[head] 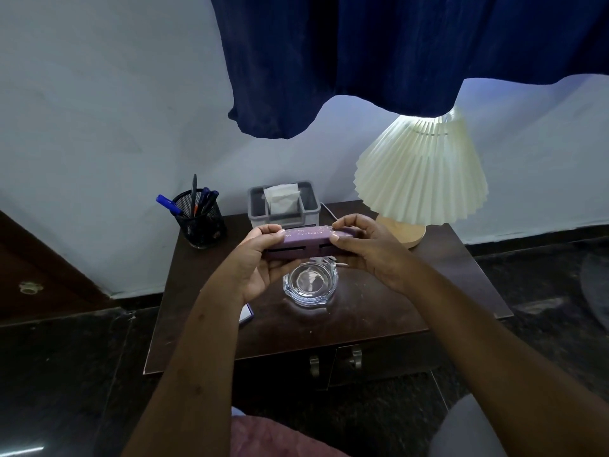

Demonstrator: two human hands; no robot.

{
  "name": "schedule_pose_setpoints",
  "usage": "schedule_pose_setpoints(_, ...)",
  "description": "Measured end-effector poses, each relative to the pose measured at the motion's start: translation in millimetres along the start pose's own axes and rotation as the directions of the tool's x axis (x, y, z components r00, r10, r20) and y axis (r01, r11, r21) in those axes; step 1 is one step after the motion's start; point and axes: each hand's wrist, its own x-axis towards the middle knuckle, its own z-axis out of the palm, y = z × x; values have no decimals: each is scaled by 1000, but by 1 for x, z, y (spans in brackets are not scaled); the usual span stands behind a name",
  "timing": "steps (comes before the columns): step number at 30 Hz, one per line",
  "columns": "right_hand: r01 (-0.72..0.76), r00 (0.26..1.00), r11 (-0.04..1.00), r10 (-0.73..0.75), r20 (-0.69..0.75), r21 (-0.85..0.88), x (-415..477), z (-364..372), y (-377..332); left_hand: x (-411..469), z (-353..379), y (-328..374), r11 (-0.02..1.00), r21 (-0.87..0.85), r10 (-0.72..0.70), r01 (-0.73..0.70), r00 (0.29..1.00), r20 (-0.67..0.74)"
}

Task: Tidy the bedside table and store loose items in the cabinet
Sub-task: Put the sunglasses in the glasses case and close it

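A purple oblong case [306,240] with small white print is held in the air above the dark wooden bedside table [379,311]. My left hand [260,262] grips its left end, thumb on top. My right hand [365,249] grips its right end, fingers curled over the top. Directly below the case sits a clear glass ashtray [310,283]. The cabinet doors with two metal handles [334,359] lie below the table's front edge and look closed.
A black mesh pen holder [199,217] with pens stands at the back left, a grey tissue box [285,204] at the back middle, a lit pleated lamp [420,179] at the back right. A white card [246,313] pokes out beside my left forearm. A dark blue curtain [362,54] hangs overhead.
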Motion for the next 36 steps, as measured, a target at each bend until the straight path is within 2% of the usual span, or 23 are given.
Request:
schedule_pose_setpoints(4, -78, 989, 992, 89, -115, 99, 4, 2, 4, 0, 6, -3, 999, 41, -6, 3, 997, 75)
schedule_pose_setpoints(7, -139, 983, 985, 150, -107, 105, 4, 1, 3, 1, 11, -5, 998, 58, -15, 10, 996, 86)
schedule_pose_setpoints(11, -141, 982, 984, 153, -113, 105, 2, -1, 0, 1, 13, -6, 998, 67, -5, 0, 997, 77)
schedule_pose_setpoints(19, -142, 980, 989, 146, -138, 36, 3, -3, 1, 5, 13, -9, 999, 41, 4, -6, 998, 59)
schedule_pose_setpoints(20, -133, 981, 990, 124, -150, -53, 3, -5, 2, 6, 13, -9, 999, 40, -2, -1, 998, 56)
schedule_pose_setpoints(21, -104, 985, 967, 68, -158, -233, 2, -8, 1, 6, 12, -9, 999, 46, -8, 5, 999, 48)
schedule_pose_setpoints(22, -60, 991, 900, 4, -132, -431, 0, -11, 0, 7, 11, -10, 998, 56, -11, 9, 999, 34)
schedule_pose_setpoints(24, 13, 999, 771, -33, -20, -637, -5, -13, -3, 9, 8, -12, 996, 87, -17, 17, 1000, 3)
schedule_pose_setpoints(27, 83, 994, 670, -2, 110, -737, -10, -8, -5, 8, 10, -16, 991, 124, -49, 50, 999, -8)
schedule_pose_setpoints(31, 155, 988, 336, -31, 154, -929, -7, -1, 3, 4, 27, -28, 977, 197, -77, 81, 997, -24)
schedule_pose_setpoints(34, 108, 993, 263, 13, 115, -959, -7, -16, 1, 3, 42, -41, 961, 267, -61, 66, 998, -28)
schedule_pose_setpoints(36, 49, 994, 279, 85, 75, -959, -9, -35, -1, 2, 51, -52, 915, 402, -39, 42, 999, -16)
